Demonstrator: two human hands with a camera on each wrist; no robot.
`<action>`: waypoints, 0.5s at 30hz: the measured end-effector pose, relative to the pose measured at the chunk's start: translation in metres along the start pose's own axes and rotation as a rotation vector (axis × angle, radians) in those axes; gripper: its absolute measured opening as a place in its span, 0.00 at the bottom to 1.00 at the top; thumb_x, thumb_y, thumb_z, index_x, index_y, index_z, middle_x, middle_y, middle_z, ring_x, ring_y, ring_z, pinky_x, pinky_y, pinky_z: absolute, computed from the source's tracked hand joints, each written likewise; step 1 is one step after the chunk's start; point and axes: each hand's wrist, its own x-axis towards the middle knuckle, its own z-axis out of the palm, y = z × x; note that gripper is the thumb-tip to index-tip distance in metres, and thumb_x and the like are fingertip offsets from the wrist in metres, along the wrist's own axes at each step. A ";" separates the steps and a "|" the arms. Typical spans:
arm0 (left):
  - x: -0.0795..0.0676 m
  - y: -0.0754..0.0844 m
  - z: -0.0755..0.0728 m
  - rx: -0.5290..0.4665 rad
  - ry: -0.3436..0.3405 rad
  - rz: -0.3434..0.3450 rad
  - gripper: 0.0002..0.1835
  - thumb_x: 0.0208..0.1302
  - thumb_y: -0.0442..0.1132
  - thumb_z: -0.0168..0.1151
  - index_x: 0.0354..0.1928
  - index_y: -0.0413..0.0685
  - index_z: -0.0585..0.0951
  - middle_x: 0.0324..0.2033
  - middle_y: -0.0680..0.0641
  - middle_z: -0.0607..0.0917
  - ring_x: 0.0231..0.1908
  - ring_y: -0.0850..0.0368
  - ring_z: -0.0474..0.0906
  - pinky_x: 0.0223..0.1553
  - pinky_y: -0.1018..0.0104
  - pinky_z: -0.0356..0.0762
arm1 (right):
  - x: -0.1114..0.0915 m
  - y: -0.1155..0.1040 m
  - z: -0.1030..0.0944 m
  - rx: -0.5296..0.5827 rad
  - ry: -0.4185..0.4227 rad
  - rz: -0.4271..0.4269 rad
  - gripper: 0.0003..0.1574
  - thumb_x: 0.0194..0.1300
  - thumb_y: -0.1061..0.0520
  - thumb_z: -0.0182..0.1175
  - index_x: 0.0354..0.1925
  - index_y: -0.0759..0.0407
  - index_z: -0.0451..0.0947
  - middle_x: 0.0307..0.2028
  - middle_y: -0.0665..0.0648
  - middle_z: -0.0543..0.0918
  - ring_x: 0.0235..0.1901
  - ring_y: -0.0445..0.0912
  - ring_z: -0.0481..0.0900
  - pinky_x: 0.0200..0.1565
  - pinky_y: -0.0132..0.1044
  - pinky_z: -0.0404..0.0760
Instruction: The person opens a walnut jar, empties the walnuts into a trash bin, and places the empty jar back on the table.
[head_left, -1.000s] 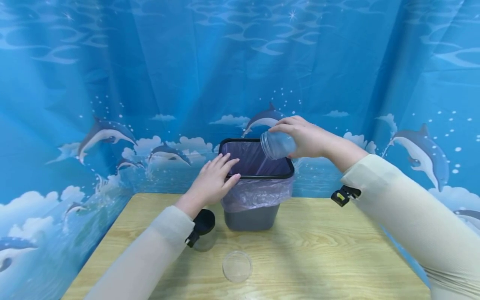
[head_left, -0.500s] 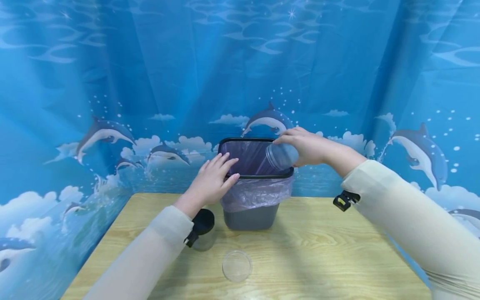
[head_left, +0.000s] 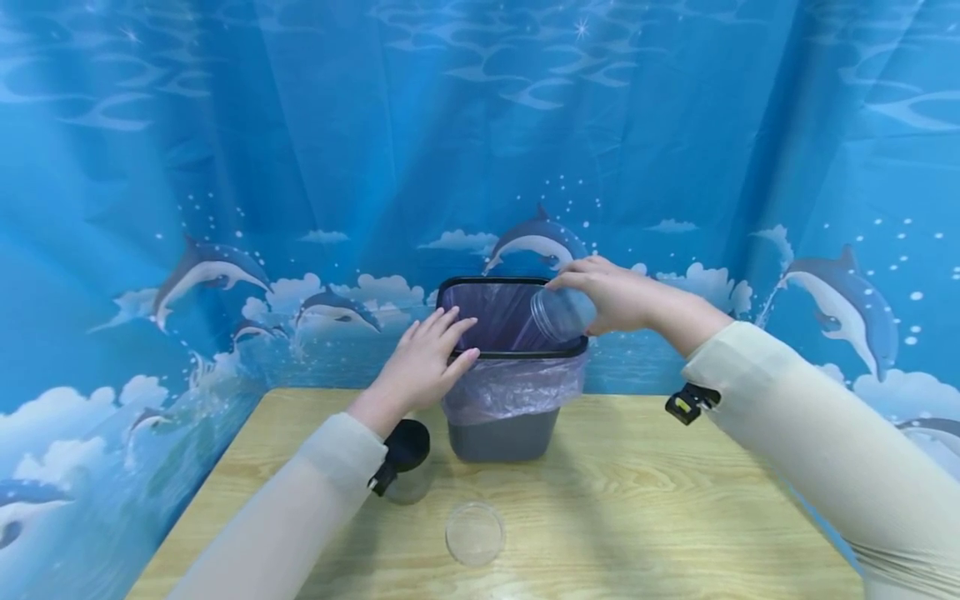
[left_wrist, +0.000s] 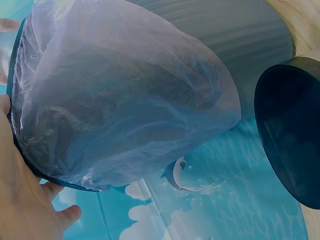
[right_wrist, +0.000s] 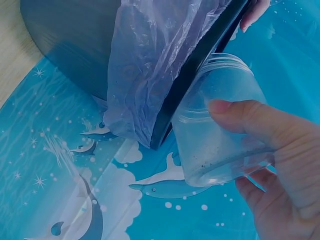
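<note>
In the head view, a grey trash bin [head_left: 504,437] lined with a translucent purple bag [head_left: 517,387] stands on the table. My right hand [head_left: 611,293] grips a clear jar [head_left: 564,315], tilted with its threaded mouth over the bin's opening. The right wrist view shows the thumb along the jar's side [right_wrist: 215,145], the jar right at the black rim [right_wrist: 192,75], and small specks near its base. My left hand [head_left: 423,358] rests at the bin's near left rim, fingers extended over the opening. In the left wrist view, its thumb lies outside the rim.
A clear round lid [head_left: 475,533] lies on the wooden table [head_left: 645,500] in front of the bin. Close to my left wrist stands a round container with a black top [head_left: 407,444], partly behind the wrist camera strap. A blue dolphin-print curtain [head_left: 337,167] hangs behind the table.
My right hand has lowered the jar slightly and shifted it a little right, closer into the bin's opening; over the last half second it holds still. The left hand stays put.
</note>
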 end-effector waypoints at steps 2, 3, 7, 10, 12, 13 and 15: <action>0.000 0.000 0.000 -0.003 0.004 0.006 0.34 0.76 0.66 0.35 0.79 0.64 0.56 0.79 0.49 0.51 0.78 0.49 0.39 0.74 0.41 0.37 | 0.000 0.000 0.000 -0.005 0.001 0.001 0.51 0.50 0.65 0.77 0.70 0.52 0.69 0.70 0.62 0.66 0.70 0.63 0.57 0.58 0.60 0.74; 0.001 0.000 0.000 -0.004 0.005 0.009 0.34 0.76 0.66 0.35 0.79 0.64 0.56 0.79 0.48 0.51 0.78 0.49 0.39 0.74 0.41 0.37 | 0.000 0.000 -0.001 -0.010 0.000 0.003 0.51 0.50 0.65 0.77 0.70 0.52 0.69 0.70 0.62 0.66 0.70 0.63 0.57 0.58 0.59 0.74; 0.002 -0.001 -0.001 -0.011 0.007 0.021 0.34 0.76 0.65 0.36 0.78 0.62 0.57 0.79 0.47 0.51 0.78 0.48 0.39 0.74 0.41 0.36 | 0.000 -0.001 -0.004 -0.021 0.000 0.003 0.51 0.51 0.65 0.77 0.71 0.51 0.68 0.70 0.61 0.66 0.70 0.62 0.57 0.60 0.59 0.73; 0.002 -0.001 -0.001 -0.020 0.001 0.022 0.34 0.77 0.65 0.36 0.78 0.62 0.57 0.79 0.47 0.51 0.78 0.48 0.39 0.74 0.40 0.35 | 0.000 -0.003 -0.009 -0.018 0.018 -0.002 0.51 0.51 0.64 0.77 0.71 0.51 0.68 0.70 0.61 0.66 0.70 0.62 0.57 0.60 0.58 0.74; 0.002 -0.002 -0.001 -0.027 0.000 0.025 0.34 0.77 0.64 0.37 0.78 0.61 0.58 0.79 0.47 0.51 0.78 0.48 0.39 0.74 0.40 0.35 | -0.001 -0.004 -0.012 -0.003 0.046 -0.011 0.52 0.51 0.64 0.77 0.71 0.52 0.67 0.70 0.61 0.66 0.70 0.62 0.57 0.60 0.59 0.73; 0.002 -0.003 -0.002 -0.025 -0.002 0.023 0.34 0.77 0.64 0.37 0.78 0.61 0.58 0.79 0.47 0.51 0.78 0.48 0.39 0.74 0.40 0.35 | -0.001 -0.004 -0.014 0.004 0.065 -0.014 0.52 0.51 0.64 0.77 0.71 0.52 0.67 0.70 0.61 0.66 0.70 0.62 0.57 0.61 0.59 0.72; 0.003 -0.003 -0.002 -0.023 -0.006 0.019 0.33 0.77 0.64 0.38 0.78 0.62 0.58 0.79 0.48 0.50 0.78 0.48 0.38 0.74 0.40 0.35 | -0.001 -0.004 -0.017 0.026 0.115 -0.024 0.52 0.51 0.64 0.77 0.71 0.52 0.67 0.70 0.61 0.66 0.71 0.61 0.56 0.62 0.59 0.70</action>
